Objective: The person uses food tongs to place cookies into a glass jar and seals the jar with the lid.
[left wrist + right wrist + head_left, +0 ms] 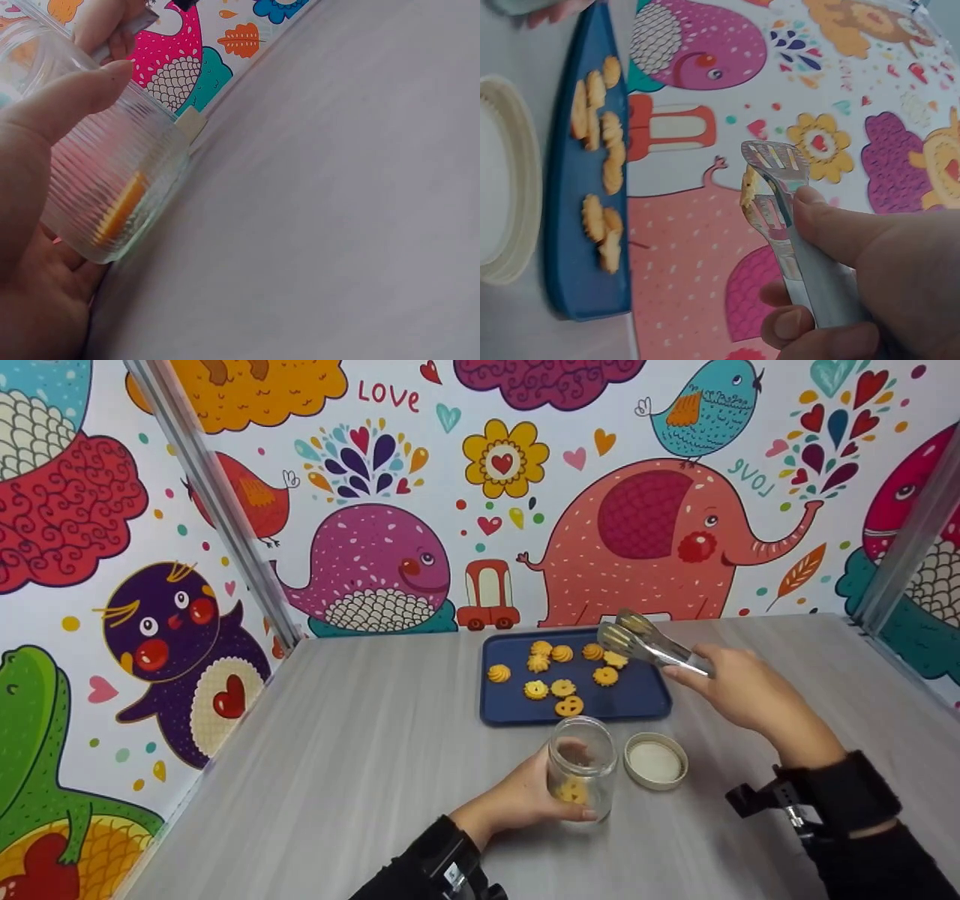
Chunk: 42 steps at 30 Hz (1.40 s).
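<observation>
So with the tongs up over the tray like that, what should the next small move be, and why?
Probably carry the tongs toward the open jar. The right wrist view shows a cookie pinched between their tips, the left hand steadies the jar, and its lid lies beside it.

The right hand grips metal tongs pinching one cookie (edge-on), above the blue tray of cookies.

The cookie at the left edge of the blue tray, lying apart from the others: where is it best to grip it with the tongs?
Probably across its ridged sides, from above: the swirl cookie lies flat on the tray with free space around it.
</observation>
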Available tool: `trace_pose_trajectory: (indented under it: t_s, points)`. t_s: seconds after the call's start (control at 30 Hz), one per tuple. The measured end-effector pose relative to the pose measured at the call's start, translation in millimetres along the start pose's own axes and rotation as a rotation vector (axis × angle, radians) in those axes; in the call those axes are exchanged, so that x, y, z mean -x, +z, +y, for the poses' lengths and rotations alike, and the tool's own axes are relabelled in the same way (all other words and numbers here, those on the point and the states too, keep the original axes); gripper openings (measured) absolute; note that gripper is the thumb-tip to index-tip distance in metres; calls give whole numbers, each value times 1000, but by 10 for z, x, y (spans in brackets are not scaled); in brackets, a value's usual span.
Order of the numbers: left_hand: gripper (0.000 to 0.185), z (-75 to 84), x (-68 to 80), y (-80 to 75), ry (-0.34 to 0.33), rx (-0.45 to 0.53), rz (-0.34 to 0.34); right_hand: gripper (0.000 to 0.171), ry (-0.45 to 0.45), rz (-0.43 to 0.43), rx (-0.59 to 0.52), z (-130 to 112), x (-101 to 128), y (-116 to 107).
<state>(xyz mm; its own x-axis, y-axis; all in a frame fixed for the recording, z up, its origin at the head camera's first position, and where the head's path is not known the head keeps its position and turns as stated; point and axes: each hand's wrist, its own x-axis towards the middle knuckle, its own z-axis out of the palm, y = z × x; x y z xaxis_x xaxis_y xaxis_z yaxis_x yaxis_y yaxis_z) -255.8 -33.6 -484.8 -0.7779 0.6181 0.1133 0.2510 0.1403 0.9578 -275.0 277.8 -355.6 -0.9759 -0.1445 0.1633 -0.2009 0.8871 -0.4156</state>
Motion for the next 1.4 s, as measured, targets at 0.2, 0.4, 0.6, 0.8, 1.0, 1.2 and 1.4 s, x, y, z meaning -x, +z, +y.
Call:
trace_pose_trajectory:
  t_s: [0.2,0.4,0.6,0.8,1.0,1.2,1.4]
  points:
    - [74,17,13,0,-14,-8,7,73,-11,-29,6,-194,120,-137]
    - [75,8,13,2,-15,-31,12,74,-22,-34,-16,-376,248,-267]
    - [75,-2,8,-2,-18,-15,6,72,-31,-44,-35,-490,380,-389]
    - [75,6,6,-8,-20,-13,0,68,-55,-60,-34,-529,480,-469]
    - [75,16,10,-6,-23,1,-5,65,-86,-127,-22,-543,533,-513]
    - [75,14,13,-10,-23,5,-11,70,-87,-191,28,-553,557,-517]
    - [74,10,10,-13,-22,9,-12,69,-132,-248,47,-546,570,-480]
